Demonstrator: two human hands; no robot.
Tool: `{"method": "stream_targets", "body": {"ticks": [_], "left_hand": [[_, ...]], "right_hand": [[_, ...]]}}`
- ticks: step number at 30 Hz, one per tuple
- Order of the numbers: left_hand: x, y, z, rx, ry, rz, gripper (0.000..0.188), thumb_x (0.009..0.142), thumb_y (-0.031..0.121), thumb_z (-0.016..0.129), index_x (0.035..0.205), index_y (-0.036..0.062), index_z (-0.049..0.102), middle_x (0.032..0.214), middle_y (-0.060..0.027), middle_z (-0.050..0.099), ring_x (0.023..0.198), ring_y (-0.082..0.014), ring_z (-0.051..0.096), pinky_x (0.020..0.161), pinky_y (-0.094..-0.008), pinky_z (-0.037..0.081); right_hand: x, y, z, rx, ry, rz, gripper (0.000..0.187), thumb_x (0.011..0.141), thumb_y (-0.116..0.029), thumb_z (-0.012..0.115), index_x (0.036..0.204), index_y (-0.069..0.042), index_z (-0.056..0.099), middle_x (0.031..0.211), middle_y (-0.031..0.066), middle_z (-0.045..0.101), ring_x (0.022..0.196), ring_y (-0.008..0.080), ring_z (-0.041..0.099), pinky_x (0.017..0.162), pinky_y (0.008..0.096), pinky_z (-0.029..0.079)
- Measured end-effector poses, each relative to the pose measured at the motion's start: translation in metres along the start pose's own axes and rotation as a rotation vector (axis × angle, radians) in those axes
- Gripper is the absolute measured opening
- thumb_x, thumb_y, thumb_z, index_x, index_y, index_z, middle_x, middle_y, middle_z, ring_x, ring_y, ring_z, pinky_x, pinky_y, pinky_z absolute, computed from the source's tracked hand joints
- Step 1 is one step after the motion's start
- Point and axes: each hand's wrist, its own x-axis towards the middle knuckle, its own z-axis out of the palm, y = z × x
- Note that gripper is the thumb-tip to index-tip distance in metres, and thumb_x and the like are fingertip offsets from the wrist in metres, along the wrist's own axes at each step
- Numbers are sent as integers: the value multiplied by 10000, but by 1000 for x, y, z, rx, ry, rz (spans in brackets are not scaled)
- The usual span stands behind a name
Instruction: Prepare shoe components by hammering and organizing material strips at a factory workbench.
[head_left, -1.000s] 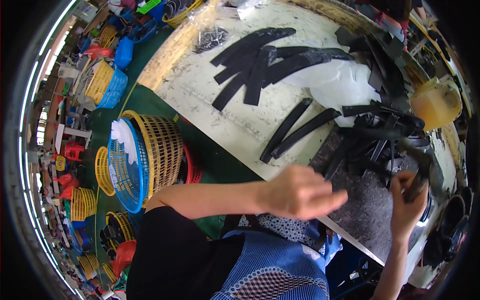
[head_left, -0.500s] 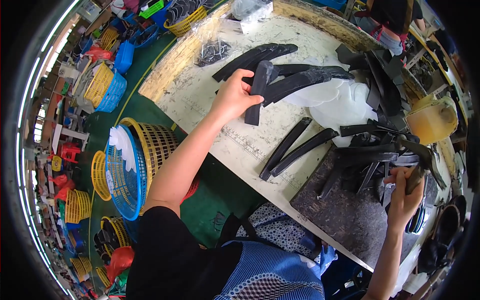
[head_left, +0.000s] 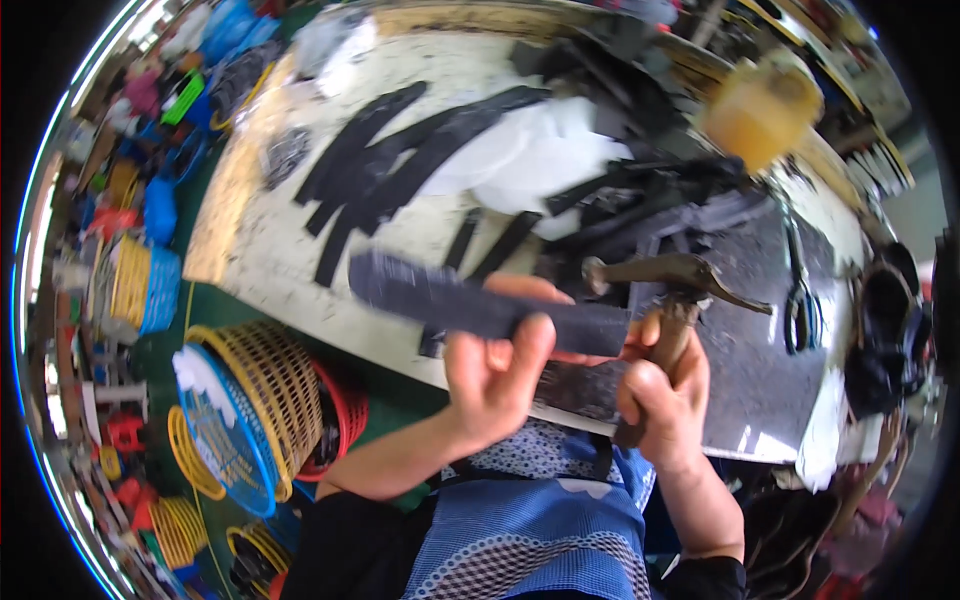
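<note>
A black curved strip [head_left: 430, 300] is held crosswise in front of me above the table, pinched between the thumb and fingers of my left hand [head_left: 490, 395]. My right hand [head_left: 675, 400] is wrapped round the wooden handle of a hammer [head_left: 690, 275], its metal head up. The strip's right end reaches the fingers of my right hand; whether they grip it too, I cannot tell. Behind them, several black strips [head_left: 370, 165] lie fanned on the white table [head_left: 280, 235], partly over round white sheets [head_left: 540, 160]. More black strips [head_left: 670, 205] are heaped on a dark slab [head_left: 745, 385].
Scissors [head_left: 800, 300] lie on the slab's right side. A yellowish container [head_left: 765, 110] stands at the far right. Left of the table are a yellow basket [head_left: 300, 400], a blue basket [head_left: 225, 430] with white pieces, and a red basket [head_left: 350, 405]. A wooden rim [head_left: 225, 215] edges the table.
My left hand has brought a black strip from the far pile toward me and to the right. The hammer has moved left, so both hands are now close together. The view has shifted.
</note>
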Motion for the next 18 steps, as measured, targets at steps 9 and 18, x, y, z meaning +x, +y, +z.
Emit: {"method": "stream_targets", "body": {"ticks": [9, 18], "left_hand": [[14, -23, 20, -254, -703, -940, 588, 1081, 458, 393, 1428, -14, 441, 1188, -248, 661, 1069, -265, 696, 916, -363, 574], [17, -77, 86, 714, -995, 76, 133, 850, 52, 760, 971, 4, 732, 819, -77, 653, 638, -176, 647, 570, -283, 515]], "right_hand": [[-54, -26, -92, -128, 117, -10, 390, 790, 108, 713, 1014, -59, 441, 931, 74, 635, 854, 144, 673, 804, 280, 565], [-83, -26, -144, -639, 444, -180, 90, 1019, -76, 532, 1054, 5, 553, 763, 30, 575, 593, 75, 556, 554, 212, 446]]}}
